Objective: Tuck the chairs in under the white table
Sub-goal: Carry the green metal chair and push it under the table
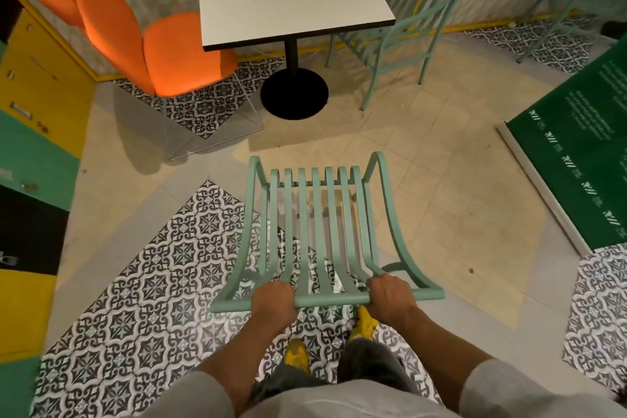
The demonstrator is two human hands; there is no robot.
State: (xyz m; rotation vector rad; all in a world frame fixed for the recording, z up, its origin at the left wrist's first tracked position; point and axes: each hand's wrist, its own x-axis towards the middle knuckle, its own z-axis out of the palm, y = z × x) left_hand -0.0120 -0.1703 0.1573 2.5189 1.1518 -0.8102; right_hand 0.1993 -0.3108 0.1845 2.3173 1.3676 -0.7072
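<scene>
Head view showed the left hand (273, 299) and right hand (390, 295) clamped on the top rail of the mint-green slatted metal chair (319, 231), the white square tabletop (288, 3) lying straight ahead, well apart.

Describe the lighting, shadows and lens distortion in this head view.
Head view: warm, dim light; the orange chair casts a soft shadow on the floor; wide-angle bending curves the green board and cabinet edges; both hands on the mint chair look sharp.

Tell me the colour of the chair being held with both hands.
Mint green, slatted chair, clearest in the head view.
</scene>
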